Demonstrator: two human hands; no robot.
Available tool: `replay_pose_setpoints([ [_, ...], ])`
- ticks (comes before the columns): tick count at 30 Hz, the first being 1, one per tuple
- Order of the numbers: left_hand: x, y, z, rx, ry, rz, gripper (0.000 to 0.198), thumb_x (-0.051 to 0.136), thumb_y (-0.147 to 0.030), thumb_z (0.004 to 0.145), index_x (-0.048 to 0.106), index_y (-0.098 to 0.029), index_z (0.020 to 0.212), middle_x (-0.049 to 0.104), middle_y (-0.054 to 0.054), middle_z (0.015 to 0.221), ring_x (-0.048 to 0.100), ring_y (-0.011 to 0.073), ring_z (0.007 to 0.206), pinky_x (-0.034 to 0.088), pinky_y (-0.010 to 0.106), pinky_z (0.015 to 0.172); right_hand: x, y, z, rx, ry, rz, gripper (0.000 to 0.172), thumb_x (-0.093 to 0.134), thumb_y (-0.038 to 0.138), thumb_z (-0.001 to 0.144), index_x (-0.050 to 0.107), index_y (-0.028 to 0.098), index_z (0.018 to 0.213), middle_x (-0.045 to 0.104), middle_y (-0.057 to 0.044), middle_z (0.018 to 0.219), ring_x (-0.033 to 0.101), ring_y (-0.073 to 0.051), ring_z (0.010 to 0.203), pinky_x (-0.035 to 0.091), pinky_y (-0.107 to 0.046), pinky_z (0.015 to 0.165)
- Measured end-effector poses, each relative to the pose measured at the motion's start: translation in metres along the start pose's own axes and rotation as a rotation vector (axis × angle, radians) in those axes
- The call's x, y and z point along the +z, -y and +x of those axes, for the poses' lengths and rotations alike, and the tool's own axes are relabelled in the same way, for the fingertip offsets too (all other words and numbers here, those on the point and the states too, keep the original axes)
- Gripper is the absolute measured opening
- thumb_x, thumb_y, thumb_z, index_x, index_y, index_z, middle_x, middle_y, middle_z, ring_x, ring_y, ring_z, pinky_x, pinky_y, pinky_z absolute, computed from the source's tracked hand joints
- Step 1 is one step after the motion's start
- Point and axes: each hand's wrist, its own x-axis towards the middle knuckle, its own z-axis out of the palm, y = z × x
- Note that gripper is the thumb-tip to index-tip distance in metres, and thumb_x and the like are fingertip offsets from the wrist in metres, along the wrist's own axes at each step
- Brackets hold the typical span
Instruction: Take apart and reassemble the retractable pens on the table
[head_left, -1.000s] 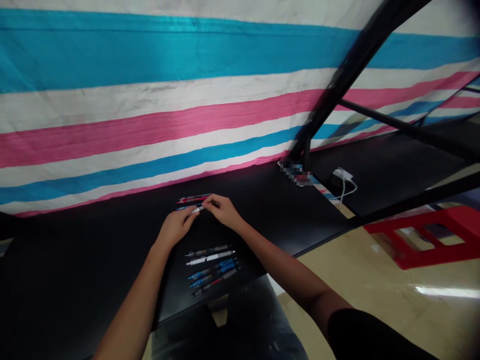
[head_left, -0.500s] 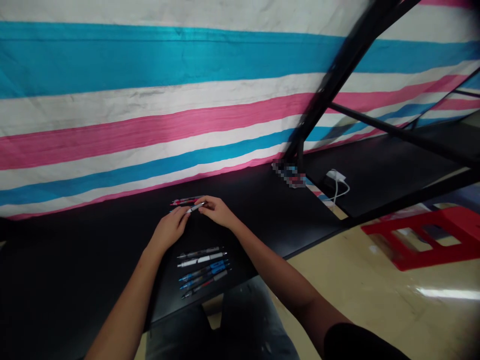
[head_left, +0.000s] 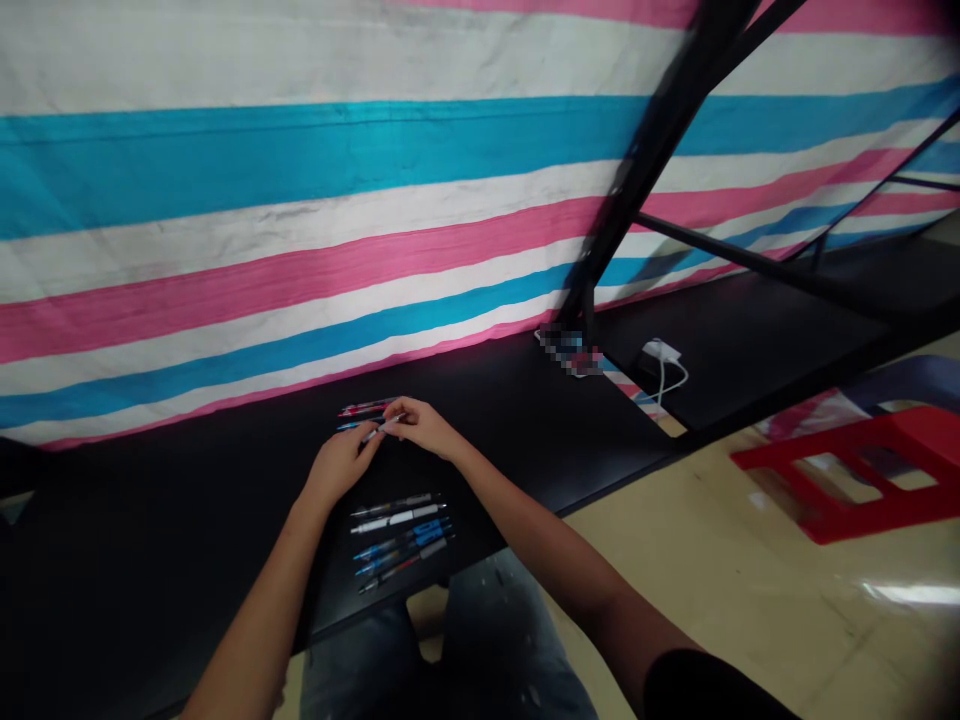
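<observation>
Between my two hands is a white pen [head_left: 384, 427], held over the black table [head_left: 480, 400]. My left hand [head_left: 347, 458] pinches its left end, and my right hand [head_left: 421, 424] has its fingers closed on the right end. Just beyond the hands lie a few pens, among them a red pen [head_left: 358, 409] and a blue one, partly hidden by my fingers. Nearer to me is a row of several pens: a dark pen [head_left: 394, 505], a white pen [head_left: 397, 519], blue pens [head_left: 401, 540] and a grey-and-red pen [head_left: 409, 564].
A striped tarp [head_left: 300, 240] hangs behind the table. Right of the table's back corner are a blurred-out item [head_left: 570, 352] and a white charger [head_left: 660, 352] with a cable. Black frame bars [head_left: 637, 170] cross there. A red plastic stool [head_left: 847, 475] is on the floor at right.
The fingers of both hands have come closer together on the white pen, covering more of it. The whole view has shifted slightly; the pens on the table lie as before.
</observation>
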Motion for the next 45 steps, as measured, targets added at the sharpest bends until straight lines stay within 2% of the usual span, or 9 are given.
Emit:
replay_pose_setpoints([
  [5, 0.005, 0.002, -0.004, -0.006, -0.055, -0.042, 0.040, 0.044, -0.046, 0.099, 0.069, -0.024, 0.120, 0.077, 0.009, 0.109, 0.072, 0.0274, 0.096, 0.050, 0.033, 0.083, -0.001, -0.004, -0.001, 0.084, -0.010, -0.087, 0.034, 0.070, 0.050, 0.086, 0.061, 0.018, 0.079, 0.057, 0.002, 0.063, 0.053, -0.012, 0.056, 0.043, -0.026, 0.056],
  [11, 0.006, 0.015, -0.005, 0.010, -0.075, -0.175, 0.042, 0.045, -0.051, 0.099, 0.071, -0.023, 0.116, 0.077, 0.008, 0.110, 0.072, 0.0245, 0.090, 0.052, 0.031, 0.083, 0.005, -0.003, 0.000, 0.007, -0.034, 0.023, 0.023, 0.078, 0.034, 0.077, 0.066, 0.019, 0.089, 0.062, 0.001, 0.078, 0.059, -0.014, 0.073, 0.047, -0.027, 0.069],
  [15, 0.007, 0.018, -0.005, -0.001, -0.084, -0.181, 0.045, 0.043, -0.050, 0.099, 0.071, -0.022, 0.121, 0.078, 0.008, 0.110, 0.073, 0.0238, 0.087, 0.052, 0.030, 0.080, 0.010, -0.004, 0.000, 0.019, -0.012, 0.210, 0.028, 0.079, 0.036, 0.074, 0.065, 0.020, 0.093, 0.064, 0.001, 0.083, 0.057, -0.012, 0.069, 0.047, -0.027, 0.067],
  [18, 0.009, 0.019, -0.005, -0.006, -0.088, -0.156, 0.046, 0.043, -0.050, 0.099, 0.070, -0.022, 0.125, 0.078, 0.007, 0.106, 0.072, 0.0227, 0.080, 0.051, 0.030, 0.077, 0.010, -0.003, -0.001, 0.043, -0.002, 0.240, 0.032, 0.079, 0.041, 0.076, 0.064, 0.019, 0.094, 0.061, 0.003, 0.074, 0.053, -0.011, 0.060, 0.043, -0.025, 0.059],
  [22, 0.011, 0.021, -0.005, -0.003, -0.115, -0.155, 0.047, 0.046, -0.052, 0.097, 0.071, -0.021, 0.123, 0.078, 0.008, 0.107, 0.071, 0.0228, 0.078, 0.050, 0.030, 0.074, 0.008, -0.003, 0.000, 0.066, -0.057, 0.154, 0.034, 0.080, 0.044, 0.074, 0.059, 0.018, 0.077, 0.056, 0.005, 0.061, 0.049, -0.010, 0.055, 0.039, -0.025, 0.056],
  [35, 0.010, 0.024, -0.003, -0.005, -0.083, -0.207, 0.048, 0.042, -0.052, 0.100, 0.072, -0.020, 0.121, 0.077, 0.006, 0.086, 0.066, 0.0205, 0.067, 0.046, 0.028, 0.067, 0.013, -0.005, 0.002, 0.014, -0.035, 0.409, 0.026, 0.085, 0.031, 0.070, 0.072, 0.019, 0.089, 0.070, -0.003, 0.099, 0.058, -0.012, 0.074, 0.044, -0.025, 0.065],
  [38, 0.012, 0.025, -0.003, -0.005, -0.112, -0.175, 0.047, 0.043, -0.052, 0.099, 0.071, -0.020, 0.120, 0.076, 0.006, 0.084, 0.065, 0.0201, 0.065, 0.045, 0.028, 0.065, 0.011, -0.010, 0.004, 0.043, -0.081, 0.353, 0.032, 0.085, 0.035, 0.071, 0.070, 0.020, 0.095, 0.067, -0.001, 0.085, 0.058, -0.012, 0.070, 0.042, -0.024, 0.058],
  [41, 0.013, 0.024, -0.002, -0.010, -0.116, -0.146, 0.045, 0.044, -0.052, 0.098, 0.072, -0.021, 0.116, 0.075, 0.005, 0.081, 0.064, 0.0196, 0.062, 0.043, 0.027, 0.063, 0.008, -0.017, 0.007, 0.046, -0.076, 0.270, 0.028, 0.084, 0.039, 0.073, 0.068, 0.017, 0.081, 0.060, 0.002, 0.067, 0.053, -0.011, 0.061, 0.039, -0.024, 0.056],
  [45, 0.011, 0.023, -0.001, -0.018, -0.101, -0.158, 0.045, 0.044, -0.052, 0.098, 0.071, -0.021, 0.115, 0.073, 0.004, 0.077, 0.062, 0.0189, 0.060, 0.041, 0.027, 0.062, 0.006, -0.018, 0.007, -0.009, -0.111, 0.278, 0.023, 0.084, 0.035, 0.073, 0.072, 0.017, 0.080, 0.063, 0.001, 0.072, 0.053, -0.011, 0.063, 0.040, -0.026, 0.060],
])
